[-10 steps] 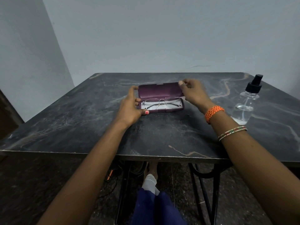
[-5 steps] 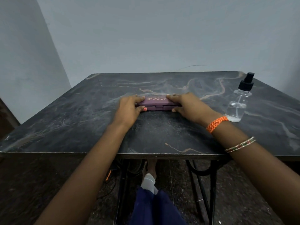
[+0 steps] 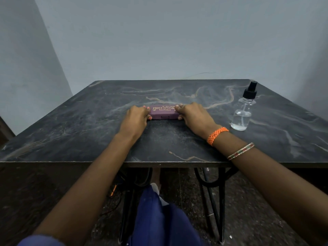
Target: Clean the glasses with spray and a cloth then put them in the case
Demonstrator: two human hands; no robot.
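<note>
A purple glasses case (image 3: 164, 112) with gold lettering lies closed near the middle of the dark marble table (image 3: 88, 125). My left hand (image 3: 136, 118) grips its left end, fingers over the top and thumb at the front. My right hand (image 3: 190, 113) holds the right end the same way. The glasses and the cloth are hidden; neither shows outside the case. A clear spray bottle (image 3: 244, 110) with a black pump top stands upright to the right, apart from my right hand.
The table's front edge (image 3: 159, 164) runs just below my forearms. Grey walls close in behind and at the left. Black metal table legs (image 3: 220, 201) and my blue-clad knees (image 3: 159, 219) show under the table.
One second ago the case stood open with the glasses lying inside. The lid came down, and both hands now rest on the ends of the closed case.
</note>
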